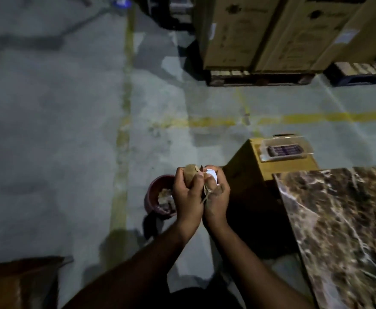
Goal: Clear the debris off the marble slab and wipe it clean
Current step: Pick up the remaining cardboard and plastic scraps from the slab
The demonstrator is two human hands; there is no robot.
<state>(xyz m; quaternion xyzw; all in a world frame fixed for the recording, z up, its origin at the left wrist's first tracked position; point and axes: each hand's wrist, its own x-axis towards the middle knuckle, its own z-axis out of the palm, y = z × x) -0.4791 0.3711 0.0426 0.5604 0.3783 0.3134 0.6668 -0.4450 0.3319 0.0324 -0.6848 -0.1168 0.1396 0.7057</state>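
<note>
Two hands meet left of the slab (343, 224), over a red bucket (158, 192) on the floor. Left hand (188, 192) curls its fingers round brown leaf debris (190, 173). Right hand (217, 195) clamps dry leaves and white paper (211, 175).

Both hands gripping debris (191, 175) (leaves, paper), above red bucket (158, 192), marble slab (343, 230) right

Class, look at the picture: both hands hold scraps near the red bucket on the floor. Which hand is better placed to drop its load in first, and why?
Probably the left hand: it holds brown scraps right beside the red bucket, while the right hand is farther from it, toward the marble slab.
</note>
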